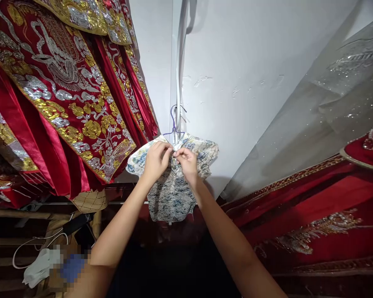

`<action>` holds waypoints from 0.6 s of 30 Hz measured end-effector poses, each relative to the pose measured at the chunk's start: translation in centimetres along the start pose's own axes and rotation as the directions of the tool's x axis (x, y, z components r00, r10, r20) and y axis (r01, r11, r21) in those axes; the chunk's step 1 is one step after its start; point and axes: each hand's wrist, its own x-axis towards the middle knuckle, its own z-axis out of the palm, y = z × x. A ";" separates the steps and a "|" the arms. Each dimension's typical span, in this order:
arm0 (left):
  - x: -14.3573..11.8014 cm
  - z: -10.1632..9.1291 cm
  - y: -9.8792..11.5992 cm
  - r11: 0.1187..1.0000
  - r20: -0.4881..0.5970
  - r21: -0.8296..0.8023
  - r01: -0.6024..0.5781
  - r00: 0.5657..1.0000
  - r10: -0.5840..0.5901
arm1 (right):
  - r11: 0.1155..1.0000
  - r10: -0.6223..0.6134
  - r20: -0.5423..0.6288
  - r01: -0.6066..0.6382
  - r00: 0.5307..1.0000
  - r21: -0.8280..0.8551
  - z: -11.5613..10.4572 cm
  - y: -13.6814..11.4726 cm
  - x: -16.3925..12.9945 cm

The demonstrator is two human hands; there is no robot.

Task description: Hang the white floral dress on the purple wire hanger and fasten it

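Note:
A short-sleeved blouse (170, 198) with a blue floral print on pale cloth hangs in front of me on a purple hanger (174, 124). My left hand (158, 159) pinches the cloth at the neckline, thumb and forefinger together. Close beside it, my right hand (186, 162) pinches the same collar, its fingers curled in. The fingertips of both hands nearly meet at the centre front. Whatever small fastening lies between them is too small to make out.
Red garments (81, 99) with gold and silver embroidery hang at the left. At right are a sheer sparkling cloth (329, 99) and a red beaded garment (335, 223). A white wall (236, 49) stands behind the blouse. A white cable (21, 248) lies at lower left.

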 end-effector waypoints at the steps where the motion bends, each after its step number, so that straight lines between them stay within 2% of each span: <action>1: -0.1 -0.4 -0.2 1.000 -0.043 0.004 0.012 0.999 -0.012 | 1.000 0.016 -0.014 -0.016 1.000 -0.010 -0.2 1.0 -0.2; 3: -0.1 -1.5 -0.4 0.999 -0.122 -0.002 0.045 0.992 -0.045 | 0.999 0.032 -0.052 -0.032 0.998 -0.010 -0.6 2.2 -0.8; 4: 0.1 -2.1 -0.4 0.999 -0.127 -0.005 0.048 0.991 -0.049 | 1.000 0.029 -0.072 -0.029 0.997 -0.001 -0.7 2.4 -1.1; 5: 0.4 -2.6 -0.4 0.999 -0.096 -0.009 0.036 0.995 -0.037 | 1.000 0.022 -0.086 -0.021 0.996 0.014 -0.8 2.2 -1.3; 7: 0.9 -3.1 -0.2 1.000 0.047 -0.013 -0.016 0.999 0.017 | 0.999 -0.004 -0.082 0.008 0.997 0.047 -0.7 1.0 -1.4; 9: 1.1 -2.6 0.1 0.998 0.181 -0.013 -0.059 0.982 0.060 | 0.997 -0.035 -0.050 0.038 0.998 0.063 -0.4 -0.5 -1.2; 11: 0.9 -1.6 0.6 0.998 0.216 -0.009 -0.069 0.974 0.069 | 0.997 -0.044 -0.019 0.045 0.999 0.058 0.0 -1.3 -0.9; 13: 0.6 -0.8 1.1 0.998 0.149 -0.021 -0.062 0.987 0.064 | 0.998 -0.019 -0.020 0.020 1.000 0.059 0.2 -1.0 -0.6; 16: 0.4 -1.3 0.8 0.999 -0.088 -0.032 -0.022 0.996 0.019 | 0.992 0.097 -0.040 -0.094 0.994 0.082 -0.2 1.3 -0.9; 17: 0.4 -1.9 0.0 0.999 -0.194 -0.035 0.017 0.981 -0.023 | 0.985 0.150 -0.043 -0.146 0.988 0.087 -0.6 2.1 -1.3; 18: 0.4 -2.7 -1.1 0.996 -0.309 -0.058 0.067 0.947 -0.082 | 0.977 0.199 -0.047 -0.194 0.979 0.087 -1.0 2.8 -1.8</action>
